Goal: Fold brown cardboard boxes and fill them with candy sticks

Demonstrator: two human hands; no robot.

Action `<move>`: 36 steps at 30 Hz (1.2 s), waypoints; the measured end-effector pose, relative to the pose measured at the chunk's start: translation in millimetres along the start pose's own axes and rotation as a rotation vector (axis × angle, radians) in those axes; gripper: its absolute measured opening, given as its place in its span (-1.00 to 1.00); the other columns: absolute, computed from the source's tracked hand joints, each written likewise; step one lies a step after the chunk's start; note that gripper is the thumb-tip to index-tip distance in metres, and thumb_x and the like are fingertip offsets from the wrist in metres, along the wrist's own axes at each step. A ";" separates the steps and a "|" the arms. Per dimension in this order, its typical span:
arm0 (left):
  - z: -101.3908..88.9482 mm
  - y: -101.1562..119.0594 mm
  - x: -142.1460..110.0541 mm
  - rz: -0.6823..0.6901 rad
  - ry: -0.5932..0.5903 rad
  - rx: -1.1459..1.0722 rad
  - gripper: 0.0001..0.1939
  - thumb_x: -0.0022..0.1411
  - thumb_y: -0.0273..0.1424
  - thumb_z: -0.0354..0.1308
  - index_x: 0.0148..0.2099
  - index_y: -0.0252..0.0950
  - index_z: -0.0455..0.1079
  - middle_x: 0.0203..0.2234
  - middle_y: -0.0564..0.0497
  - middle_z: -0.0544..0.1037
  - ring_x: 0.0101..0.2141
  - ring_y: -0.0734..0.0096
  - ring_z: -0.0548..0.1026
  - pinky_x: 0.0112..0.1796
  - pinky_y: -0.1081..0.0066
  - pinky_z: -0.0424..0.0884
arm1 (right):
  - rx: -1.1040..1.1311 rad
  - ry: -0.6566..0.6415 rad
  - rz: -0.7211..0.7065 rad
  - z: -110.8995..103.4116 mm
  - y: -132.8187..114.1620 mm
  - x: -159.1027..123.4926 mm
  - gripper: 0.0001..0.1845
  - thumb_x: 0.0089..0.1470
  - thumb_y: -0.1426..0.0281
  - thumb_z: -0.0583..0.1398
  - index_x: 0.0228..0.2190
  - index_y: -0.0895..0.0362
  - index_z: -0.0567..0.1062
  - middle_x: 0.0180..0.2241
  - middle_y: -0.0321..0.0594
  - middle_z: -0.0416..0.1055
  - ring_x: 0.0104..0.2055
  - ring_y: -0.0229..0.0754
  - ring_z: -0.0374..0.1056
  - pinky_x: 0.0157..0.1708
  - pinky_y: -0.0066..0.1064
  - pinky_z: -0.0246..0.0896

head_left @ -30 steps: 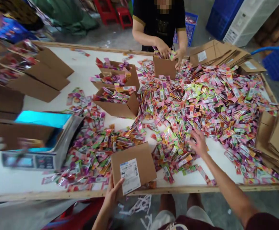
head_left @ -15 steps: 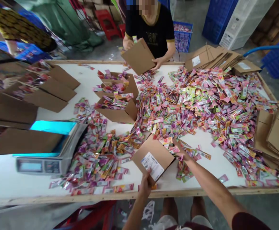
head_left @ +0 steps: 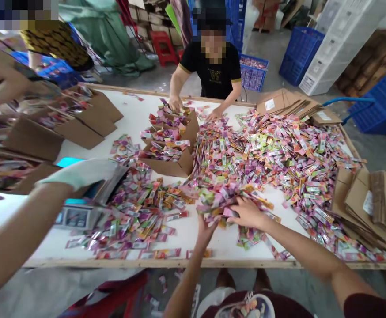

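Above the near middle of the white table, my left hand [head_left: 206, 229] grips a loose bundle of small colourful packets [head_left: 217, 201] from below. My right hand [head_left: 249, 213] closes over the bundle's right side, its fingers bent around the packets. The bundle is smeared by motion, so single packets are hard to make out. Just beyond it spreads a big heap of the same packets [head_left: 279, 145]. Up and to the left stands an open cardboard box [head_left: 168, 165] filled with packets, with more filled boxes behind it.
From the left, another person's gloved hand [head_left: 83, 172] reaches over the scale [head_left: 75, 216]. Across the table, a co-worker [head_left: 213, 70] has hands at the boxes and heap. Flattened cartons [head_left: 361, 203] lie at right. More filled boxes [head_left: 87, 128] stand at left.
The labelled cardboard box has left my hands and they now hold a bundle of packets. The co-worker's raised box is down from the air. A gloved arm has come in from the left.
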State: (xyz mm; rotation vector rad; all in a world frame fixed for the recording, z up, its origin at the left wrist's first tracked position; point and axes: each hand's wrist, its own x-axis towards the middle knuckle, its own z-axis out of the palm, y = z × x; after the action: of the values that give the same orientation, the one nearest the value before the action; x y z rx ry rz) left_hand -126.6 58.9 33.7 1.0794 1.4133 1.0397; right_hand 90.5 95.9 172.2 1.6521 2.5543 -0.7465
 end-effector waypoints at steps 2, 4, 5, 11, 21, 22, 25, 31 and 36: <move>-14.6 30.3 11.7 0.236 -0.028 0.267 -0.09 0.16 -0.11 0.39 0.46 -0.15 0.14 0.42 -0.23 0.22 0.44 -0.04 0.10 0.37 -0.06 0.12 | -0.010 -0.105 0.097 23.5 5.4 17.5 -0.53 0.24 0.10 0.31 0.04 0.12 0.63 0.08 0.08 0.48 0.16 0.13 0.34 0.15 -0.13 0.26; -13.3 62.5 25.3 0.415 -0.190 0.508 -0.31 0.29 -0.25 0.27 0.42 -0.15 0.25 0.34 -0.19 0.37 0.39 0.04 0.23 0.36 -0.01 0.18 | 0.036 -0.125 0.158 32.3 10.0 32.4 -0.56 0.26 0.12 0.29 0.01 0.15 0.65 0.03 0.09 0.54 0.12 0.12 0.40 0.09 -0.19 0.30; -6.6 76.9 32.3 0.478 -0.292 0.618 -0.40 0.33 -0.33 0.21 0.39 -0.15 0.31 0.28 -0.17 0.45 0.34 0.07 0.31 0.34 0.02 0.22 | 0.072 -0.135 0.171 31.0 12.0 36.1 -0.60 0.26 0.14 0.28 -0.04 0.15 0.66 -0.03 0.08 0.57 0.07 0.11 0.44 0.03 -0.22 0.32; 65.1 103.2 61.9 0.335 -0.721 1.166 -0.71 0.29 -0.53 0.15 -0.03 -0.32 0.64 -0.07 -0.24 0.69 -0.04 0.04 0.62 0.10 0.13 0.47 | 0.263 0.253 0.157 10.2 35.7 -9.6 -0.73 0.28 0.18 0.24 -0.15 0.09 0.64 -0.13 -0.04 0.57 -0.07 0.02 0.48 -0.05 -0.25 0.34; 51.9 119.4 71.2 0.429 -0.436 1.130 -0.66 0.37 -0.27 0.16 0.10 -0.28 0.53 -0.04 -0.18 0.60 -0.02 0.10 0.58 -0.02 0.24 0.48 | 0.325 0.406 0.234 78.8 44.7 -31.3 -0.68 0.22 0.49 0.21 -0.01 0.07 0.60 -0.02 -0.02 0.46 0.00 0.03 0.45 0.02 -0.17 0.38; 52.2 118.9 70.9 0.500 -0.414 1.098 -0.61 0.32 -0.27 0.22 0.16 -0.26 0.49 0.02 -0.18 0.55 0.03 0.11 0.55 0.00 0.25 0.47 | 0.392 0.407 0.233 74.5 44.8 -24.9 -0.70 0.21 0.55 0.17 -0.12 0.08 0.63 -0.09 -0.07 0.48 -0.08 -0.03 0.47 -0.02 -0.22 0.39; 59.2 116.0 71.9 0.593 -0.460 1.028 -0.80 0.31 -0.40 0.23 -0.02 -0.25 0.53 -0.08 -0.12 0.51 -0.08 0.22 0.55 -0.07 0.32 0.49 | 0.606 0.539 0.187 43.1 58.0 -14.0 -0.77 0.14 0.57 0.19 -0.32 0.08 0.63 -0.24 -0.18 0.51 -0.17 -0.11 0.46 -0.06 -0.27 0.37; 50.8 172.6 100.0 0.634 -0.193 0.803 -0.84 0.39 -0.33 0.17 -0.20 -0.31 0.51 -0.24 -0.08 0.57 -0.16 0.25 0.53 -0.06 0.34 0.46 | 0.846 1.042 0.249 -41.3 112.3 -38.6 -0.72 0.12 0.15 0.29 -0.27 0.10 0.59 -0.30 -0.23 0.52 -0.28 -0.16 0.37 -0.20 -0.34 0.33; 51.6 183.5 97.4 0.489 -0.523 0.875 -0.68 0.36 -0.38 0.14 0.12 -0.24 0.54 -0.02 -0.07 0.65 -0.02 0.23 0.58 0.04 0.36 0.42 | 0.891 0.979 0.308 -37.4 111.6 -38.9 -0.57 0.05 0.01 0.26 -0.30 0.13 0.58 -0.38 -0.22 0.51 -0.34 -0.14 0.35 -0.26 -0.33 0.30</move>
State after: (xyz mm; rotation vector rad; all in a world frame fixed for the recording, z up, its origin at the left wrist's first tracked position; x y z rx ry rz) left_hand -66.6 196.9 185.9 2.2261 1.1837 0.3449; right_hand 213.0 114.1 172.5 3.2761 2.3844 -1.4509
